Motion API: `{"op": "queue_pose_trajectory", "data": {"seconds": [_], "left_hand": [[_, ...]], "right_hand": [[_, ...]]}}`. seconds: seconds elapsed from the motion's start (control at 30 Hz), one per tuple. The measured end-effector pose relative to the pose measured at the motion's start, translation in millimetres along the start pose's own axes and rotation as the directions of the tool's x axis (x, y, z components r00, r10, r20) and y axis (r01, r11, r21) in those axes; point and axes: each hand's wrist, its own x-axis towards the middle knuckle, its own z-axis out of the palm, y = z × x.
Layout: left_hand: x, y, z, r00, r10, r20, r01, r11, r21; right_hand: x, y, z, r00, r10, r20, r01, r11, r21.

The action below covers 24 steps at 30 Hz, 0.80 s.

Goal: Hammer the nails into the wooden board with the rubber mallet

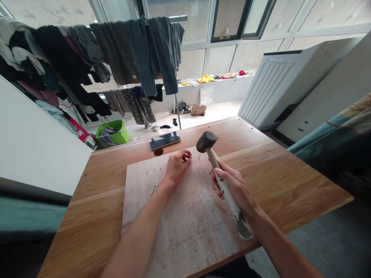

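Note:
My right hand (230, 179) is wrapped round the worn, pale handle of a mallet (206, 141) with a dark, thick head. That head is raised above the board, just up and right of a small nail (199, 156) standing in the pale wooden board (179, 224). To the left of this nail, my left hand (178, 165) rests over the board with its fingers curled and the thumb near the index fingertip. Anything between those fingertips is too small to make out. Another nail (154, 189) shows beside my left forearm. Several small dark dots mark the board's upper left.
The board lies on a wooden table (98, 193). A phone (165, 141) lies behind it, near a dark round hole (158, 152). Beyond the table stand a laundry rack with hanging clothes (139, 54), a green basket (120, 133) and a white ribbed appliance (269, 85).

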Motion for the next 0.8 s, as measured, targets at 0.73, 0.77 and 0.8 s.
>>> {"op": "queue_pose_trajectory", "data": {"seconds": [0.73,0.77,0.8], "left_hand": [[2.5,15.9,-28.6,0.992,-0.011,0.125,0.001,0.997,0.083],[0.7,21.0,-40.6,0.984,-0.035,0.175,0.007,0.988,0.156],[-2.4,26.5,-53.4,0.969,-0.066,0.239,0.006,0.97,0.245]], "right_hand": [[-10.0,9.4,15.5,0.992,-0.071,0.105,0.097,0.957,-0.274],[-10.3,8.0,15.7,0.992,-0.082,0.096,0.105,0.957,-0.271],[-10.4,6.7,15.7,0.992,-0.092,0.086,0.113,0.955,-0.274]]}}
